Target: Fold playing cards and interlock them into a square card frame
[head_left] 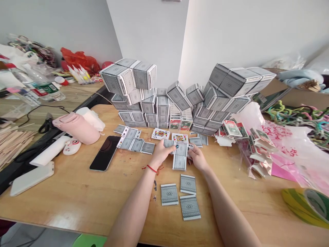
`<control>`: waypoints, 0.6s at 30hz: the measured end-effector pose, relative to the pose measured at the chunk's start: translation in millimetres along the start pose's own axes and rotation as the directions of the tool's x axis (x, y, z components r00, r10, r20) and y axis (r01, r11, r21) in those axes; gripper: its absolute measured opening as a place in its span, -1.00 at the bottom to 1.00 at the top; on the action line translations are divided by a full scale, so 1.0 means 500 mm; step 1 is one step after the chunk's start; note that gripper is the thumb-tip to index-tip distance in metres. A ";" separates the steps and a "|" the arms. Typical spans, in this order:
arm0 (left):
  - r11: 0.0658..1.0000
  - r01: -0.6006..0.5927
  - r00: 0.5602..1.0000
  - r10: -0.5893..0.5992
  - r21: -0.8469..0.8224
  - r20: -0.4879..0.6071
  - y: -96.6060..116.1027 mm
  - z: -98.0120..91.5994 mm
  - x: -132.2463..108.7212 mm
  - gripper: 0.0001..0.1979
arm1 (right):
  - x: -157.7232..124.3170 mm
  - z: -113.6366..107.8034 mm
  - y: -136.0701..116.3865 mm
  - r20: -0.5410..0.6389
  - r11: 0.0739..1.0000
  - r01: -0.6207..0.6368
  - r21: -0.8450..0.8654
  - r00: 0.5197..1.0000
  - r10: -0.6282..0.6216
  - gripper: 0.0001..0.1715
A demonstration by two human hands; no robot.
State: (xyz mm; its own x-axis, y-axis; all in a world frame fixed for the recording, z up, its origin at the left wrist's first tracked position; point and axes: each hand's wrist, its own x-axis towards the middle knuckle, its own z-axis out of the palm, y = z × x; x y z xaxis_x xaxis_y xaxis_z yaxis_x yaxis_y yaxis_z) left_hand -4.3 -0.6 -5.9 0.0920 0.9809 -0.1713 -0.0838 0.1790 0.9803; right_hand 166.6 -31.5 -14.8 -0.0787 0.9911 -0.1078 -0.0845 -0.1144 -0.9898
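Observation:
My left hand pinches a grey-backed playing card near the middle of the wooden table. My right hand is closed on the edge of another card by the face-down cards lying between both hands. Two face-up court cards lie just beyond my fingers. More face-down cards fan out to the left. Three small card piles sit nearer to me, between my forearms. A red string circles my left wrist.
A wall of grey card boxes stands behind the cards. A black phone, a pink bottle and white items lie at the left. Torn wrappers and a pink plastic bag fill the right, with tape rolls near the edge.

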 end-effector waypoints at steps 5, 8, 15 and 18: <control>0.999 -0.027 0.999 0.026 0.029 0.021 -0.014 0.001 0.003 -0.62 | -0.006 -0.008 -0.010 0.003 1.000 0.006 0.028 1.000 -0.006 -0.79; 0.997 -0.056 0.998 0.056 0.047 -0.001 -0.013 0.002 0.004 -0.62 | -0.003 -0.010 -0.010 -0.069 0.999 0.053 -0.010 0.996 -0.054 -0.76; 0.992 -0.082 0.996 0.084 0.094 -0.020 -0.013 -0.002 0.003 -0.61 | -0.002 -0.005 -0.006 -0.142 0.985 0.073 -0.153 0.985 -0.095 -0.58; 0.994 -0.074 0.996 0.077 0.078 -0.033 -0.019 -0.001 0.000 -0.60 | -0.002 -0.004 -0.006 -0.147 0.983 0.075 -0.169 0.984 -0.101 -0.56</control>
State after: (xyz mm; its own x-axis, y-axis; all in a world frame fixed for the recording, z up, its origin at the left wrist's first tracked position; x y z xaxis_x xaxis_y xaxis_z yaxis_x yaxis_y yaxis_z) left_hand -4.2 -2.2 -15.1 0.0521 0.9938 -0.0983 -0.0131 0.0991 0.9950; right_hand 169.1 -32.1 -12.2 0.0770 0.9968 -0.0200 0.0784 -0.0261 -0.9966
